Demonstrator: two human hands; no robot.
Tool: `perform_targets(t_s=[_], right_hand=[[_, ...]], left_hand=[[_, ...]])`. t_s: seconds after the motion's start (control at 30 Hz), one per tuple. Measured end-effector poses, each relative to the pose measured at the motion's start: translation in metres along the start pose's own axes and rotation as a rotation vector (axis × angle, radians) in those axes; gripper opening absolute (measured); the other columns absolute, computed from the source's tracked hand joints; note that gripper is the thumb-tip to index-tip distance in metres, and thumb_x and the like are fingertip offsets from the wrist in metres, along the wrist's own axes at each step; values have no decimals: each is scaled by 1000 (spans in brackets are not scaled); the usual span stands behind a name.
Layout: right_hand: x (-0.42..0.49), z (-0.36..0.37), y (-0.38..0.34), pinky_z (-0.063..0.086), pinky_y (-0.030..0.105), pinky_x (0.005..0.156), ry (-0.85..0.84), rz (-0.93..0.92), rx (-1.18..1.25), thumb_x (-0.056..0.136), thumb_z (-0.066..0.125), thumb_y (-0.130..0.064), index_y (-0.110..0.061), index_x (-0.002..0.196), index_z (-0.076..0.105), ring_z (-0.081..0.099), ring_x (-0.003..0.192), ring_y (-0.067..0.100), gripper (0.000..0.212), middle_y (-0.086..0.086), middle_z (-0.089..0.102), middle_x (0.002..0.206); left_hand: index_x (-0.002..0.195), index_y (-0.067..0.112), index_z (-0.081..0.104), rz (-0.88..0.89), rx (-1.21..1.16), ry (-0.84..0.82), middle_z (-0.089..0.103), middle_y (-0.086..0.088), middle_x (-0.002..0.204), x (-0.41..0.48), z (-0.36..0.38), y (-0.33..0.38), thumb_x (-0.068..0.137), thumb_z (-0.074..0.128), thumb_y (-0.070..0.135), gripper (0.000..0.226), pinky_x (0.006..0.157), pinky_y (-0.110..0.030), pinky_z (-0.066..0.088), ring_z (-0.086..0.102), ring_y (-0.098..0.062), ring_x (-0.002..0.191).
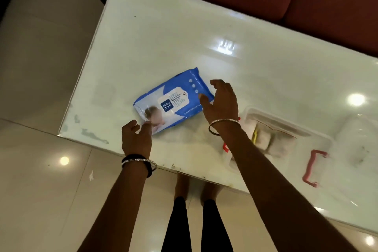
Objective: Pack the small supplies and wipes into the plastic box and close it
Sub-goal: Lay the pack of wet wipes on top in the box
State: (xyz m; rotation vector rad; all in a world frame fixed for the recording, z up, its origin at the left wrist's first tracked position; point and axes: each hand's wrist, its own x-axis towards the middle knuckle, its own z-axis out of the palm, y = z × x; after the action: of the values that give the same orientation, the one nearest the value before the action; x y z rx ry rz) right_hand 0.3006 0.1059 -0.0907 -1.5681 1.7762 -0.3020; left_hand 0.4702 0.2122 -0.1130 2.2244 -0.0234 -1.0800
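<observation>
Centrally on the glossy white desk lies a flat blue-and-white plastic pack of wet wipes, set at a slant. Both bare hands frame it with spread, unclenched grips: the left hand sits at the pack's near-left corner, fingertips at or just touching its edge, while the right hand hovers at the far-right end, fingers splayed over the blue border. Neither grip clasps the pack. Just right of the right forearm stands a clear plastic box with red latches, uncovered, holding blurred pale items. Its clear lid lies beside it, further right.
</observation>
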Motion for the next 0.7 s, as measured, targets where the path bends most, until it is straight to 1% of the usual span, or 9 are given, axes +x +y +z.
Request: perform_targets(t_s=[0.07, 0.13, 0.2, 0.27, 0.37, 0.47, 0.57, 0.63, 0.7], right_hand=[[11, 12, 0, 44, 38, 101, -57, 121, -42, 91, 61, -34, -10, 137, 47, 52, 122, 30, 53, 13, 53, 134], [20, 19, 1, 44, 37, 100, -64, 159, -54, 93, 59, -36, -8, 136, 47, 54, 120, 30, 53, 14, 56, 132], [27, 23, 1, 48, 34, 90, -85, 219, 35, 93, 59, -36, -7, 132, 52, 61, 113, 30, 49, 14, 62, 126], [32, 24, 2, 48, 29, 79, -112, 262, 63, 93, 60, -36, -5, 122, 61, 65, 104, 30, 42, 15, 68, 118], [32, 20, 2, 48, 27, 70, -81, 216, 59, 90, 65, -34, -2, 97, 73, 69, 88, 32, 34, 18, 74, 94], [22, 11, -2, 49, 24, 69, 18, 144, 102, 85, 71, -31, -5, 88, 77, 69, 77, 27, 27, 13, 74, 82], [2, -2, -13, 45, 13, 60, 124, 83, 241, 80, 76, -29, -11, 79, 77, 63, 64, 15, 18, -1, 68, 67], [-17, -15, -21, 43, 5, 57, 153, 36, 366, 79, 78, -27, -15, 76, 76, 61, 62, 6, 13, -7, 68, 65], [-39, -31, -27, 47, 8, 59, 135, 13, 474, 78, 78, -25, -15, 78, 76, 64, 68, 3, 10, -8, 71, 70]], left_hand=[[122, 11, 54, -53, -82, -57, 58, -13, 127, 13, 2, 4, 81, 70, 25, 46, 102, -50, 46, 57, -32, 116], [113, 6, 62, -70, -84, -103, 63, -15, 120, 21, 5, 12, 82, 69, 31, 41, 99, -49, 48, 59, -33, 113], [103, 4, 64, -94, -105, -145, 65, -14, 108, 28, 8, 16, 86, 65, 28, 30, 97, -48, 50, 61, -37, 110], [109, 1, 63, -135, -143, -217, 67, -16, 106, 31, 10, 17, 85, 66, 26, 35, 91, -47, 54, 64, -36, 106], [112, 3, 60, -138, -243, -320, 68, -15, 109, 28, 10, 12, 78, 76, 27, 44, 81, -42, 58, 67, -29, 98], [108, 11, 62, -125, -301, -366, 69, -14, 112, 24, 8, 8, 78, 76, 23, 35, 88, -44, 56, 67, -29, 101], [114, 16, 61, -164, -405, -489, 67, -11, 120, 18, 5, 2, 80, 72, 19, 36, 91, -45, 53, 62, -28, 112], [114, 20, 63, -182, -470, -597, 64, -6, 126, 10, 5, -3, 74, 75, 28, 42, 90, -42, 53, 58, -27, 119], [117, 25, 64, -192, -520, -719, 63, -3, 130, 1, 5, -5, 65, 80, 40, 56, 89, -40, 53, 58, -24, 122]])
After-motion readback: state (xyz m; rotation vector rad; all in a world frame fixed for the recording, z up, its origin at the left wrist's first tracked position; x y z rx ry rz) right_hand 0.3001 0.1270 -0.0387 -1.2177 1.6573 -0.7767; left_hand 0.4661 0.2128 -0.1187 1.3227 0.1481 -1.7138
